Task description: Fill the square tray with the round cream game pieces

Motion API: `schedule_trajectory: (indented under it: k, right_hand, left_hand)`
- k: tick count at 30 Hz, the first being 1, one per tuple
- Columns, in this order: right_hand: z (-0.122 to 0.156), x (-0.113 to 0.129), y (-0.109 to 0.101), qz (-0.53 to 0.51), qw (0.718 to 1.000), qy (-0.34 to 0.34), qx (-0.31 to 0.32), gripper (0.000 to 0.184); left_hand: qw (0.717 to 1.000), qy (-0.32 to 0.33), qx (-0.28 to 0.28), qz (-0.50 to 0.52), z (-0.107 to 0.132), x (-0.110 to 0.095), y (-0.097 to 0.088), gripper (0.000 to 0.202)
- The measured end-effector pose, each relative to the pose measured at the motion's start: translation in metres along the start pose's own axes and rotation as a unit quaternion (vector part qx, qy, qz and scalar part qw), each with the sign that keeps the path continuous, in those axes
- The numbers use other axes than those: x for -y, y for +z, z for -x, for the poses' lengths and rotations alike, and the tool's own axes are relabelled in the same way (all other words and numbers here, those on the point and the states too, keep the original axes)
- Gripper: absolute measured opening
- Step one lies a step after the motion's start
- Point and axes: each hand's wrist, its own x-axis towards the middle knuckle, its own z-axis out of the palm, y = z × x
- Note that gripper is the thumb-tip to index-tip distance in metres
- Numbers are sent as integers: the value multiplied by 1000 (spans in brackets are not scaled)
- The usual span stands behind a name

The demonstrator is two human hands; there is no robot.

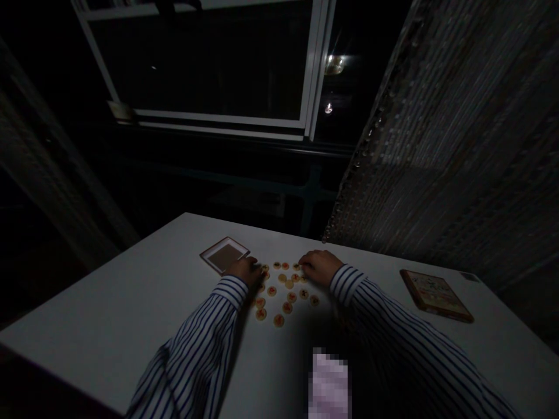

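Round wooden Chinese chess pieces (287,307) with red or dark characters lie loosely scattered on the white table (157,297), and a couple show a plain face. My left hand (245,270) is palm down at the left side of the group, beside the open box part. Its bent fingers meet a piece (265,268), but shadow hides their tips. From the right, my right hand (321,266) reaches in with its fingers curled together. Their tips are at a dark-marked piece (297,267) on the far side of the group.
An open shallow box part (211,263) with a pale rim rests at the back left. On the right lies a flat box or lid (437,294) with a printed picture. Beyond the table's far edge are a dark window (201,70) and a string curtain (437,145). Light is dim.
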Motion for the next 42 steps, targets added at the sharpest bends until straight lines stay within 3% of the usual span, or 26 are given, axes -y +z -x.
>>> schedule_trajectory:
  k: [6,15,28,42]
  right_hand:
    - [-27,5,13,22,1000,-5,-5,31]
    - [-47,13,28,10,1000,-2,-4,31]
    - [-47,10,30,-4,1000,6,7,31]
    - [-36,3,21,-13,1000,12,-15,32]
  left_hand:
    - [999,3,25,-30,-23,-9,15,42]
    - [996,-24,50,-69,-36,-22,19,43]
    - [993,-44,72,-83,-44,-23,21,43]
    - [999,-23,39,-19,-44,-20,17,35]
